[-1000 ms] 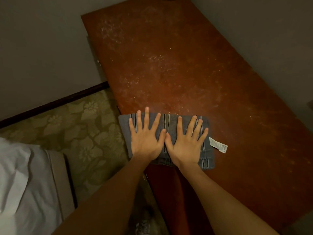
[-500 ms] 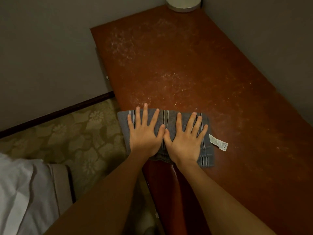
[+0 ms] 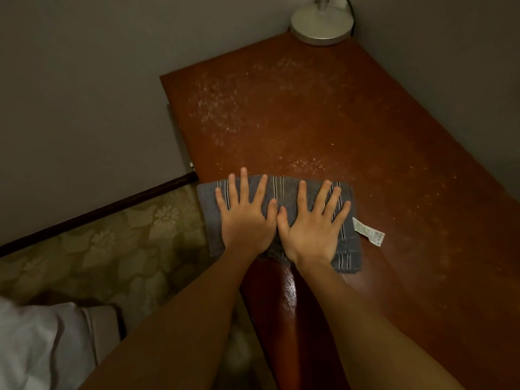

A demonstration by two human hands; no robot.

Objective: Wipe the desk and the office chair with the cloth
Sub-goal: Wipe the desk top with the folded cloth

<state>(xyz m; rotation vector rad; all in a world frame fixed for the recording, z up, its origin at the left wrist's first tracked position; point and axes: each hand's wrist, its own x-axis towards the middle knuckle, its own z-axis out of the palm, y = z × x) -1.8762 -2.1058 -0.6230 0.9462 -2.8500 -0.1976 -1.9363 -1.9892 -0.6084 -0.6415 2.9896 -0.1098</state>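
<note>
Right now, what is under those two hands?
A folded grey striped cloth lies under the left hand and right hand, both pressing flat with spread fingers, on the reddish-brown wooden desk. Its white tag pokes out. The desk surface beneath the cloth is covered, so unseen.

A round, pale metal lamp base point(image 3: 322, 25) stands at the far right, in the corner where the plain grey walls point(image 3: 84, 94) meet, with a dark cable point(image 3: 349, 8) curving down behind it. A dark wooden skirting board point(image 3: 98, 212) runs along the left wall's foot. Olive carpet with a flower pattern point(image 3: 112, 249) covers the floor on the left. White bedding point(image 3: 33, 347) lies at the near left, over a beige bed base point(image 3: 104, 325).
</note>
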